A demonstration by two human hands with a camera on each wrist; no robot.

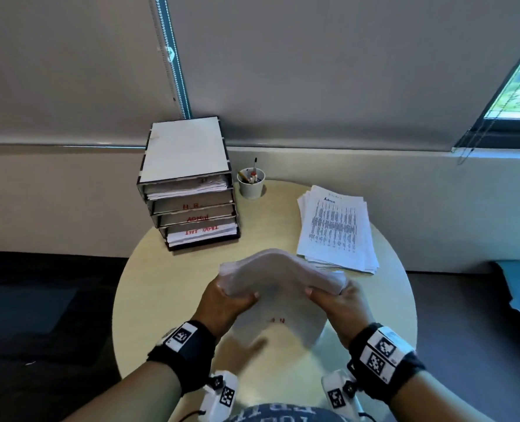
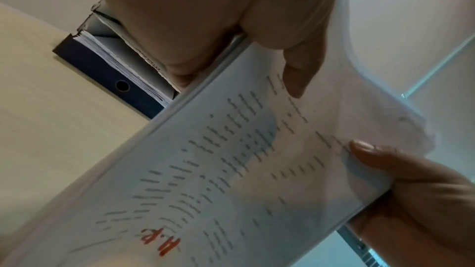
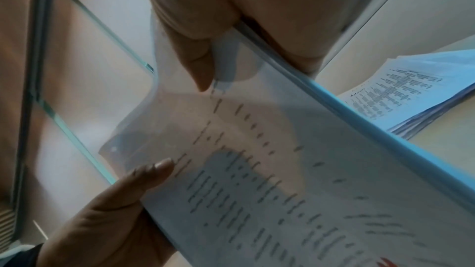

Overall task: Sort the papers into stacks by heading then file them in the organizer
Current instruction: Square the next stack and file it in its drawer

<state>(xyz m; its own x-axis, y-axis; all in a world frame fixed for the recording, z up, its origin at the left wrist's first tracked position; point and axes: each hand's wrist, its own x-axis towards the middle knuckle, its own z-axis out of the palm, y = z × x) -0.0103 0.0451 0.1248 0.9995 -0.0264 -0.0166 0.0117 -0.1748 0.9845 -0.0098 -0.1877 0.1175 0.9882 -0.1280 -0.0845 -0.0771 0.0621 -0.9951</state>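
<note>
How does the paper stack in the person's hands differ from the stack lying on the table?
The held stack is lifted off the table, gripped by the left hand and right hand; the table stack lies untouched. The held stack bows upward in the middle; the table stack lies flat, slightly fanned. The held stack is headed "H.R" in red; the table stack is headed "Admin" in blue. Both are white sheets with printed rows of text.

Paper stack headed "H.R." (image 1: 278, 281): white, bowed upward, held above table. Paper stack headed "Admin" (image 1: 336, 229): lying flat, far right. Organizer (image 1: 188, 184): four-tiered, far left, papers in top and bottom trays.
</note>
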